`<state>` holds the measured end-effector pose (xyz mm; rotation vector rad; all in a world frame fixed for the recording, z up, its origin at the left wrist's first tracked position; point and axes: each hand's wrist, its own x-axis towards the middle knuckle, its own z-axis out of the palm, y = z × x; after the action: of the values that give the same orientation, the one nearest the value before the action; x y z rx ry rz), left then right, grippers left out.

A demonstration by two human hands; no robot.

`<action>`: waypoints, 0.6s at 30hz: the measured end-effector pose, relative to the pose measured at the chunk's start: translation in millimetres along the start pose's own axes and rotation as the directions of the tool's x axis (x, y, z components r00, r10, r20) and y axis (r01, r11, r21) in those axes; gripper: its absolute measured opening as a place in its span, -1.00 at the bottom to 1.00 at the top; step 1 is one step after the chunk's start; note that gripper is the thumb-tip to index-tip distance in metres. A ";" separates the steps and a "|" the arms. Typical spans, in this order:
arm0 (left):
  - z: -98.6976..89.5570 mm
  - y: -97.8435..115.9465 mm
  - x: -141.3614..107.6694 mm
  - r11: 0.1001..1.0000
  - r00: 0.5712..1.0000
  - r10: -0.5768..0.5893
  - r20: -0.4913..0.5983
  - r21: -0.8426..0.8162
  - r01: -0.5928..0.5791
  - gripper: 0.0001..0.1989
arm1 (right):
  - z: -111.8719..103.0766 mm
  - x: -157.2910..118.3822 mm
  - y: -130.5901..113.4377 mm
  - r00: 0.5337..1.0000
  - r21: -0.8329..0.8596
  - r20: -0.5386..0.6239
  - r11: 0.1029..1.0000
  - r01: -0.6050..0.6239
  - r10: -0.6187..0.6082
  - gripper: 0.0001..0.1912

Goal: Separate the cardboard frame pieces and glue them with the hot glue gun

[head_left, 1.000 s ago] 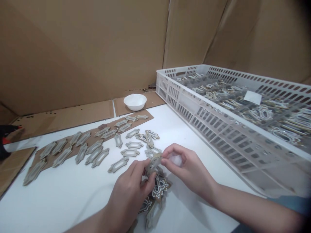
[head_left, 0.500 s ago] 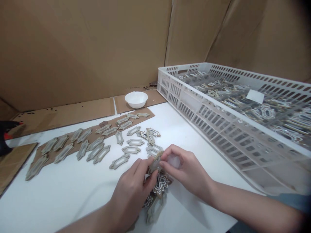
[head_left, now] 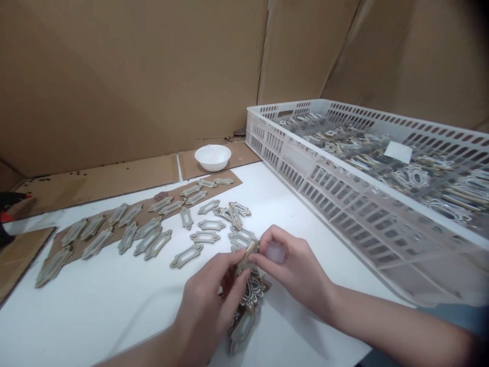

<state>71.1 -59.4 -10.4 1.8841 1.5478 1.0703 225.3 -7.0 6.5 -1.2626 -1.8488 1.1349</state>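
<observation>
A small beige ornamental frame (head_left: 249, 251) is pinched between the fingertips of both hands, tilted above the table. My left hand (head_left: 208, 290) closes on its near left side. My right hand (head_left: 296, 267) grips the far right side with thumb and forefinger; a whitish translucent item (head_left: 275, 253) shows behind those fingers, its kind unclear. Beneath the hands lies a heap of dark frames with white scrollwork (head_left: 255, 294), along with a plain grey-beige frame (head_left: 244, 329). My left hand partly covers this heap. Just beyond the fingers more frames (head_left: 241, 237) overlap.
Several grey-beige frames (head_left: 186, 256) are spread over the white table (head_left: 145, 311) and a cardboard strip (head_left: 82, 251). A white bowl (head_left: 213, 158) stands at the back. On the right is a white plastic crate (head_left: 328, 168) full of frames. A dark tool (head_left: 5, 219) with red parts sits far left.
The held frame has turned slightly between my fingers, showing more of its edge. My left hand has shifted a little. The view has moved slightly; the other things keep their places.
</observation>
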 end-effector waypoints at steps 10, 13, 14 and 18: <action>-12.5 -5.0 14.8 0.964 0.964 -0.264 -0.043 -0.046 0.262 -0.86 | -9.9 18.8 10.5 0.952 0.495 0.257 0.823 -0.278 0.167 -0.75; -15.5 -9.3 17.4 0.959 0.957 -0.282 -0.063 -0.014 0.282 -0.85 | -10.3 21.4 11.3 0.940 0.558 0.294 0.768 -0.314 0.171 -0.72; -16.5 -10.6 18.4 0.960 0.958 -0.279 -0.066 0.002 0.280 -0.85 | -10.3 21.7 11.0 0.937 0.567 0.300 0.757 -0.324 0.176 -0.72; -20.3 -13.7 21.6 0.958 0.969 -0.238 -0.071 0.145 0.246 -0.87 | -9.5 22.3 10.6 0.924 0.600 0.308 0.707 -0.374 0.228 -0.78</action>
<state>48.0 -37.6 -3.3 1.7163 1.8820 0.9212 229.8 18.6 1.7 -1.0611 -1.1873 1.9535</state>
